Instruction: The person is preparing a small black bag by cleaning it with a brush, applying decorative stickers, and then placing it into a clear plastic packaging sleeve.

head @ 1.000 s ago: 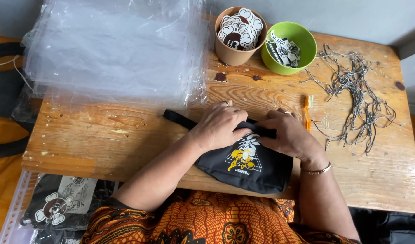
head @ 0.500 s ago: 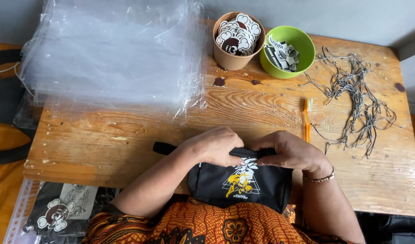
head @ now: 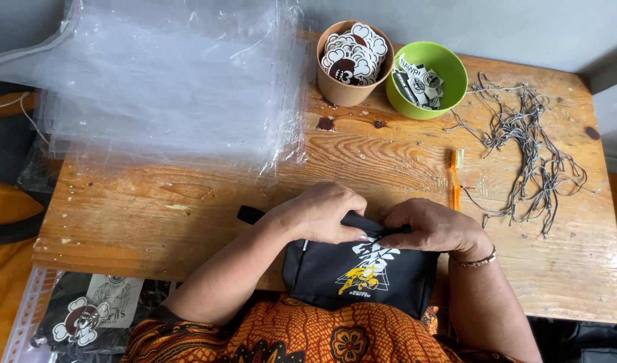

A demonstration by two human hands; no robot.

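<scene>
- The black pouch lay at the near table edge, its lower part hanging over toward the person's lap, directly under both hands.
- The left hand was curled nearly closed over the pouch's top edge, fingers pressing down on the black strap that stuck out just past its wrist side.
- The right hand was likewise bent almost shut, fingertips pinching the top edge where it met the left fingers; a thin bracelet sat on that wrist.
- To do this well, I judged that both hands needed to keep the top edge flat and pinned so the fabric stayed square and the printed front stayed smooth.
- Just beyond the right hand lay an orange toothbrush, and farther off to its right a tangle of grey cords.
- Beyond the left hand spread a stack of clear plastic bags.
- Farthest from both hands stood a brown cup of stickers and a green bowl beside it.
</scene>
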